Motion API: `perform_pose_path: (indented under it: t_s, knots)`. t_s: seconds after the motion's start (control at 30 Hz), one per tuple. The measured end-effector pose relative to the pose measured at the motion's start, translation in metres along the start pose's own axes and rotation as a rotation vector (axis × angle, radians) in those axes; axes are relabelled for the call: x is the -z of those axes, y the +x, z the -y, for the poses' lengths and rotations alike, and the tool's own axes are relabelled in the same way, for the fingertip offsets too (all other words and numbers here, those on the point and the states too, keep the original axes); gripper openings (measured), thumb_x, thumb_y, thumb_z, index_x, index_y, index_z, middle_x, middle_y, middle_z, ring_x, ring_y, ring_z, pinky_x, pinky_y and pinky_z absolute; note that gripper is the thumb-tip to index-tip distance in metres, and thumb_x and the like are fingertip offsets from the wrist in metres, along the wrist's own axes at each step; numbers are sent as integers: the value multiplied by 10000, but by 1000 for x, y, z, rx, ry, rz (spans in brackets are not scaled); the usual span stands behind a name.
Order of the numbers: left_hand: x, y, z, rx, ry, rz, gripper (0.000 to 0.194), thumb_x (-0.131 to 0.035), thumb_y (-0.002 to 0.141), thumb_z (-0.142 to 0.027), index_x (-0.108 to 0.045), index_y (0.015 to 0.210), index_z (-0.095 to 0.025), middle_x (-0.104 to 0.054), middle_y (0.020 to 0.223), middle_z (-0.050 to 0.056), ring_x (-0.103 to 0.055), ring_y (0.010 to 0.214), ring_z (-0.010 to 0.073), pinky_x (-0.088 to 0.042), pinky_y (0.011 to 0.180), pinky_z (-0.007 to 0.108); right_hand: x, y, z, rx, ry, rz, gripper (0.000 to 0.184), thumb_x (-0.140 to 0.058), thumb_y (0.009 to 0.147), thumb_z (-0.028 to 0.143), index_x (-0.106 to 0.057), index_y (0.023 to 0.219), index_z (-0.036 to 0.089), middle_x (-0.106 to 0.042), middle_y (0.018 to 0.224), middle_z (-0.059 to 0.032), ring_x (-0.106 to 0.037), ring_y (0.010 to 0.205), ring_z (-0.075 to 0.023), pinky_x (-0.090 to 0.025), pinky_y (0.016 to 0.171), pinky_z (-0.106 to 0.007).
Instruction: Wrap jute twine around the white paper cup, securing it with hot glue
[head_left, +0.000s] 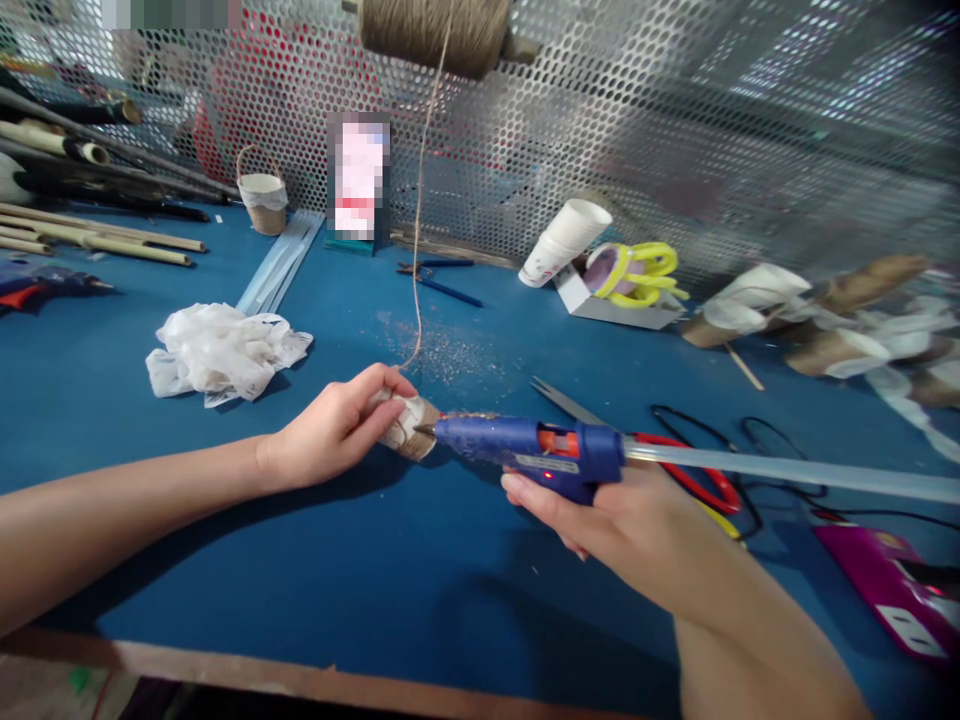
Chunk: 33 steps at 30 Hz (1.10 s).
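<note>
My left hand (pixel 349 425) is closed around a small paper cup (pixel 412 440) partly wrapped in brown twine. The cup lies tilted on its side, close above the blue table. A strand of twine (pixel 418 270) runs down to it from a large spool (pixel 435 30). My right hand (pixel 592 515) grips a blue hot glue gun (pixel 525 445) with a lit red light. The gun's nozzle points left and meets or nearly meets the cup's wrapped side. A long clear glue stick (pixel 787 470) sticks out of its back.
Scissors (pixel 697 475) and a purple power strip (pixel 885 590) lie at right. A crumpled white plastic bag (pixel 225 350) is at left. Behind stand a small twine basket (pixel 264 205), a phone (pixel 358 180), pliers (pixel 442 280) and stacked paper cups (pixel 562 243). Perforated metal (pixel 637 130) backs the table.
</note>
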<state>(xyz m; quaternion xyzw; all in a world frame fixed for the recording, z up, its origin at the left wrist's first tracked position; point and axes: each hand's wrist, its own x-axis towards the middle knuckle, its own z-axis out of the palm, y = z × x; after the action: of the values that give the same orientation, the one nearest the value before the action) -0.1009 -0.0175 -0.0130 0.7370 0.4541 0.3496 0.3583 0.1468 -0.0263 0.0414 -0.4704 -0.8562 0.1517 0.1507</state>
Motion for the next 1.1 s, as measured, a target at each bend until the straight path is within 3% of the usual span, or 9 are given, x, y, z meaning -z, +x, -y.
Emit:
perform_pose_path:
  t_s: [0.17,0.33,0.63,0.93,1.1]
  knots:
    - [1,-1,1,-27,19,-8,224,-370,903,-271,-452,1071,-149,-612,789,30,-531,632,115,-423,603,228,3,6,4,-75,150,81,422,-519,824,419,-438,446,251,-552,398,45,-584,440,-146,-459,466,-256]
    - [1,-2,4,-31,28,-6,239,-369,909,-276,-448,1095,-150,-612,786,30,-543,653,124,-428,609,230,3,6,7,-182,248,105,430,-535,809,427,-419,440,239,-541,388,43,-568,406,-127,-429,383,-219]
    - [1,-2,2,-42,36,-11,221,-384,904,-245,-454,1087,-143,-556,689,-12,-457,540,96,-396,559,216,8,10,2,-245,260,168,452,-494,814,463,-417,432,234,-593,463,9,-583,430,-136,-474,418,-235]
    - [2,-2,2,-66,24,-7,213,-383,902,-244,-449,1079,-145,-632,884,53,-550,666,116,-437,636,231,6,5,8,-215,217,123,433,-509,805,449,-412,439,239,-506,381,38,-542,409,-123,-462,456,-232]
    - [2,-2,3,-113,41,-10,203,-389,896,-222,-448,1071,-138,-589,752,7,-495,571,96,-414,578,217,7,11,3,-302,269,183,395,-506,767,498,-431,475,243,-599,482,-7,-597,454,-156,-463,416,-249]
